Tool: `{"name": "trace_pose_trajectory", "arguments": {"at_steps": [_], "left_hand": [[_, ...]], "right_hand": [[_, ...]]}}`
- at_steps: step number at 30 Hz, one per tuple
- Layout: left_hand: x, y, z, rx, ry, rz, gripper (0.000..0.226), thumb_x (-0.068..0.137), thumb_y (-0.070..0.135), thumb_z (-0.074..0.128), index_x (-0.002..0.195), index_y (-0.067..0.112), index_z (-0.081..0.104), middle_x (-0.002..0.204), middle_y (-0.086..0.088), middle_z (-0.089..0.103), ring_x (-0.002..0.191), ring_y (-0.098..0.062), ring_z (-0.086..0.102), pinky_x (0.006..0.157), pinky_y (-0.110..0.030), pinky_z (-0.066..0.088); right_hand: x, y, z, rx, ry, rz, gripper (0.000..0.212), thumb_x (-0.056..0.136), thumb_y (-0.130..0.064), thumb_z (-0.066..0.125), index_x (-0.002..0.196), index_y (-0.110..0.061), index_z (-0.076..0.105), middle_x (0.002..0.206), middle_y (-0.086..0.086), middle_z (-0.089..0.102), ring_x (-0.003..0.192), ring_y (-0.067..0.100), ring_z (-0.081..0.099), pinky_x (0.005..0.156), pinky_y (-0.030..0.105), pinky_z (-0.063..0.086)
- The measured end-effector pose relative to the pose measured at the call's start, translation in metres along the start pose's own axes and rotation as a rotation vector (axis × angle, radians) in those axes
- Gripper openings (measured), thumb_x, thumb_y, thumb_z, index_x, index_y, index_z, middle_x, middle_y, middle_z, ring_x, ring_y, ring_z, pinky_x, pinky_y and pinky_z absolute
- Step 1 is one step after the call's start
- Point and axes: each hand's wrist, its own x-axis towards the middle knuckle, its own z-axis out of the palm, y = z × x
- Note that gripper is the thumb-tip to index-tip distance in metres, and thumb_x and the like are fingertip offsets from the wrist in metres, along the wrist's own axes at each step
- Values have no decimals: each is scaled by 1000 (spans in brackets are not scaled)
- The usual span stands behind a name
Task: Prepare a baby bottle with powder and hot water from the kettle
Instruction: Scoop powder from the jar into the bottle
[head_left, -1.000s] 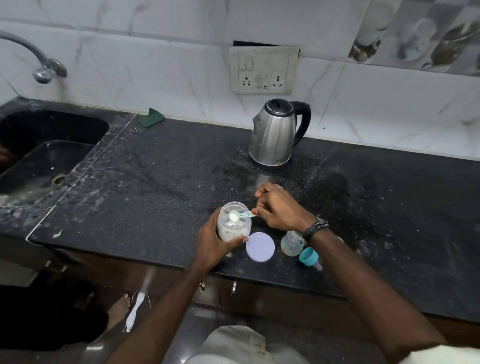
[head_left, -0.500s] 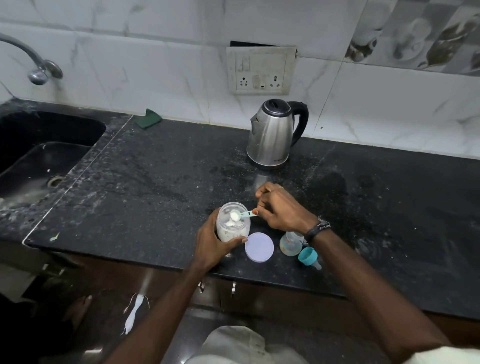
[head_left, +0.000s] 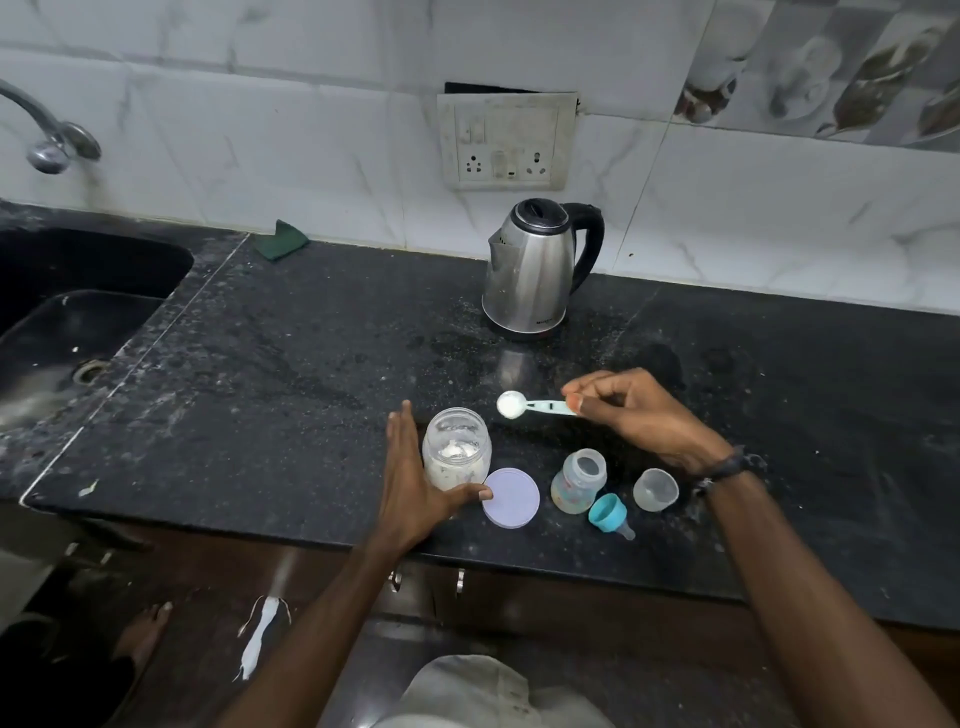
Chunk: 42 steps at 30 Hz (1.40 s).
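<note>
The right hand (head_left: 649, 415) pinches the handle of a scoop (head_left: 535, 405) heaped with white powder, holding it level in the air behind the bottle (head_left: 577, 480) and a little to its left. The left hand (head_left: 410, 478) has its fingers straight against the left side of the jar (head_left: 457, 449), thumb stretched along the jar's front, steadying it rather than gripping.

The bottle stands open near the counter's front edge, just right of the jar's lid (head_left: 510, 498), which lies flat. Its teal teat ring (head_left: 609, 513) lies on its side touching the bottle's right front, and a clear cap (head_left: 655, 489) sits further right. The kettle (head_left: 535, 270) stands well behind the bottle by the wall, lid down.

As a judgement: jar and bottle are opened and a scoop is loaded, but no powder can be made out in the bottle (its lower part looks tinted, so this is uncertain). Tipping the powder in, pouring water, and closing up remain.

Half a second ago the scoop sat over the jar's mouth and the left hand's fingers wrapped the jar; now the scoop has lifted clear and travelled right toward the bottle, and the left fingers have straightened. The right forearm no longer hides the bottle and cap.
</note>
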Motion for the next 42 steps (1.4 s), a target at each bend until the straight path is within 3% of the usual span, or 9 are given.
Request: {"name": "trace_pose_trajectory", "arguments": {"at_steps": [2, 8, 16, 20, 25, 28, 32, 36, 42], "left_hand": [[-2, 13, 3, 30, 67, 128, 147, 48, 69, 83, 159, 21, -1, 165, 16, -8, 153, -9, -15, 122, -32, 5], [-10, 68, 39, -20, 68, 436, 118, 70, 50, 84, 153, -6, 21, 165, -16, 19, 155, -31, 4, 126, -37, 13], [-9, 69, 93, -59, -325, 214, 117, 73, 35, 88, 156, 20, 8, 160, 0, 35, 143, -2, 31, 113, -7, 22], [-2, 61, 105, 8, -402, 170, 117, 75, 31, 87, 158, 11, 7, 150, -3, 49, 136, -15, 47, 110, -32, 40], [2, 52, 112, 46, -391, 176, 107, 77, 20, 84, 157, 9, 14, 135, 4, 62, 123, -15, 58, 100, -29, 46], [4, 47, 113, 37, -371, 166, 103, 77, 16, 83, 156, 8, 19, 134, 4, 64, 123, -14, 59, 100, -25, 46], [7, 46, 111, 44, -369, 190, 99, 77, 19, 83, 155, 5, 25, 134, 1, 64, 122, -14, 60, 95, -16, 43], [8, 45, 111, 73, -356, 222, 95, 77, 24, 83, 153, 3, 30, 132, -2, 66, 118, -16, 62, 91, -15, 42], [8, 45, 112, 89, -329, 251, 91, 75, 27, 86, 148, 3, 38, 126, -2, 69, 112, -14, 64, 89, -13, 42]], "right_hand": [[-15, 4, -16, 14, 29, 16, 18, 90, -13, 69, 73, -8, 72, 110, 0, 70, 104, 12, 63, 89, 23, 47], [-51, 25, -48, -33, 100, 69, 16, 89, -8, 69, 74, -9, 76, 111, 5, 69, 104, 6, 62, 88, 17, 45], [-59, 39, -45, -187, 110, 99, 37, 88, -15, 72, 54, -29, 71, 99, 2, 65, 110, 13, 59, 88, 26, 43], [-53, 31, -38, -396, 91, 112, 25, 88, -22, 72, 64, -18, 72, 103, -3, 62, 108, 6, 56, 81, 26, 43], [-41, 19, -26, -659, 46, 60, 36, 87, -22, 69, 57, -2, 63, 78, 12, 67, 90, 25, 65, 67, 9, 41], [-33, 7, -12, -877, 15, -35, 37, 81, -26, 64, 49, -16, 46, 79, 1, 59, 89, 23, 58, 74, 33, 50], [-28, -15, 10, -1159, -10, -131, 36, 82, -27, 62, 63, -17, 33, 93, 1, 42, 85, 19, 39, 71, 36, 37], [-15, -25, 2, -1018, -162, -12, 38, 78, -20, 66, 55, -17, 37, 72, 0, 46, 71, 23, 48, 56, 39, 38], [-7, -13, 4, -1047, -179, 50, 35, 83, -24, 68, 59, -18, 42, 74, 0, 53, 75, 23, 53, 64, 39, 46]]}}
